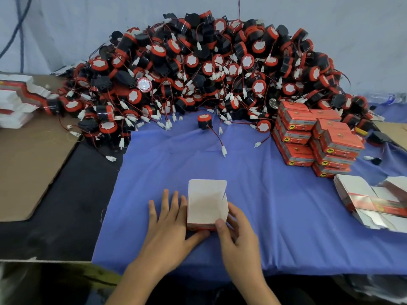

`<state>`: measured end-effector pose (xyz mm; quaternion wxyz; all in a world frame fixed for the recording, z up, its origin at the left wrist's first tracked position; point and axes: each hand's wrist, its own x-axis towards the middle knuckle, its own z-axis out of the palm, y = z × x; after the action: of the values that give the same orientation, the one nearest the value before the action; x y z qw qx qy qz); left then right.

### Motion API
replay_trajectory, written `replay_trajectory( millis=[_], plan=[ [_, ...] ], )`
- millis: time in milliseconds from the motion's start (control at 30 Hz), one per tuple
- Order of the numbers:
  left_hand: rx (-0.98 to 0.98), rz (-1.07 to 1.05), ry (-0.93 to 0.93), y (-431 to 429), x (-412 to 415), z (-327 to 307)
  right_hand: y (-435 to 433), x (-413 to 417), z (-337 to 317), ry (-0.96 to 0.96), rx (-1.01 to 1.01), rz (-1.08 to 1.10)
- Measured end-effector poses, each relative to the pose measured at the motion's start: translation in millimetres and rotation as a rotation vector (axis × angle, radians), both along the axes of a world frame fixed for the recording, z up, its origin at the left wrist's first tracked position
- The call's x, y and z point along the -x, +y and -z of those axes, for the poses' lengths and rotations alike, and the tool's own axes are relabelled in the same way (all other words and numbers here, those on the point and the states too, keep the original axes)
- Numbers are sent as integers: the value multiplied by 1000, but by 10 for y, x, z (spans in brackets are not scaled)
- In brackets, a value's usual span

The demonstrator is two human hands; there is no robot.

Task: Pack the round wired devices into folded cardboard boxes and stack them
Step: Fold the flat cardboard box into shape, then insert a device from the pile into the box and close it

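A small cardboard box [207,205], white inside and red outside, stands open on the blue cloth [275,194] near the front edge, its lid flap raised. My left hand [169,221] lies flat against the box's left side, fingers straight, thumb under its front edge. My right hand [237,234] grips the box's right front corner, thumb on the front wall. A huge heap of round black-and-red wired devices [198,73] fills the back. One device [204,121] stands alone in front of the heap.
Packed red boxes [317,137] are stacked at the right. Flat unfolded boxes [374,201] lie at the far right, more flat blanks [17,100] at the far left on a brown cardboard sheet [28,164]. Loose white connectors trail onto the cloth.
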<state>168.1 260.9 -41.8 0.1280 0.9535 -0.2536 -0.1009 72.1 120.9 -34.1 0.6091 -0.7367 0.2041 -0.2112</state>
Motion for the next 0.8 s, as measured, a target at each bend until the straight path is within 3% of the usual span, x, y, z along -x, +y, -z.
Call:
replay_trajectory(
  millis=[133,233,333,433,533,800],
  plan=[
    [129,34,139,94,-51,-88,-21,15,-27,-14,-127,11],
    [527,-23,391,314,-143,-249,-179,10,-121,-58,-294,144],
    [958,-197,419,442,-289,-409,-413,-171,-259,-113,-478,188],
    [1169,-272,459,233,-580,-545,-554,-534,-407,-77,-437,118],
    [1207,-244,483,-152,-972,-602,-665,-1098,-511,-3,-322,30],
    [1071,-278,491,-1172,-2232,-478,-922,-2767,-454,231,165,-70]
  ],
)
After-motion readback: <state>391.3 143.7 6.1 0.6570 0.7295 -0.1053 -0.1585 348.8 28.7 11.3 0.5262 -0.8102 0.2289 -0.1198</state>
